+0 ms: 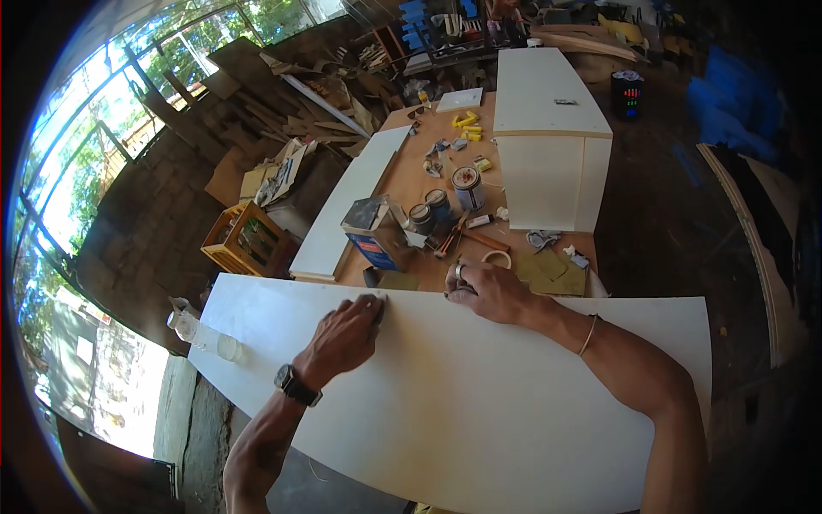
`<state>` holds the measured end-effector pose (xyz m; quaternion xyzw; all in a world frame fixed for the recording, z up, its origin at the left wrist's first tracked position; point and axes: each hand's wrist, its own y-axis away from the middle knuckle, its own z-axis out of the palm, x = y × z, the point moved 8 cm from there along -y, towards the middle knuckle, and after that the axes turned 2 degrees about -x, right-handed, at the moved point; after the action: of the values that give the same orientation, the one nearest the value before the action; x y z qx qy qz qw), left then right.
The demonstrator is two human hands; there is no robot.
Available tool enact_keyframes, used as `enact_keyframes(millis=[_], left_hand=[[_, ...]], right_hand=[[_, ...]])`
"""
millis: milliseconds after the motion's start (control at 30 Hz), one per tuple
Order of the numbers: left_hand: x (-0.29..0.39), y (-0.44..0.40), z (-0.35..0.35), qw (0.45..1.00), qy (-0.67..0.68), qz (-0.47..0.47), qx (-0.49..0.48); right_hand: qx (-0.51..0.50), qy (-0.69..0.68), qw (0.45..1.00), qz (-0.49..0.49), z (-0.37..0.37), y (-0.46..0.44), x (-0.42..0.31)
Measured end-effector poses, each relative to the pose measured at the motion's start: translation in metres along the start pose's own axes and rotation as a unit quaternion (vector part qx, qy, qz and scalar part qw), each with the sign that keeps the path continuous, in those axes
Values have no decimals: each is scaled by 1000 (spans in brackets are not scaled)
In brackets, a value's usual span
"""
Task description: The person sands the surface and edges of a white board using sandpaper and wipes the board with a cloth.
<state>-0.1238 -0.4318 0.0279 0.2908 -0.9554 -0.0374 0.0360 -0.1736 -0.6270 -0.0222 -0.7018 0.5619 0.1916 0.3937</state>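
In the head view, the panel [514, 394], white and broad, lies at the near end of the bench [404, 177], its far edge overlapping the bench's near edge. The left hand [345, 336] sits on the panel by that far edge, fingers bent and bunched; whether its grip is clamped on anything I cannot tell. The right hand [488, 293] is at the same edge, farther right, fingers folded together; what its grip holds, if anything, is hidden. A clear bottle [205, 336] is at the panel's left end. Just beyond the hands, near the bench's near edge, are a tin [374, 242], brushes [444, 246], a tape roll [497, 259] and greenish sheets [552, 272]. A white box [548, 176] stands along the bench's right edge.
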Motion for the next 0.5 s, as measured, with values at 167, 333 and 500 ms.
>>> enact_keyframes(millis=[167,333,500], left_hand=[[-17,-9,3,999,-3,-43,-3],[-3,-4,4,1000,-10,-25,-13],[-1,-4,2,999,-1,4,36]], right_hand=[[-16,2,1000,20,1,1,-1],[-5,8,1000,7,1,2,-1],[2,10,1000,-8,-1,0,-4]])
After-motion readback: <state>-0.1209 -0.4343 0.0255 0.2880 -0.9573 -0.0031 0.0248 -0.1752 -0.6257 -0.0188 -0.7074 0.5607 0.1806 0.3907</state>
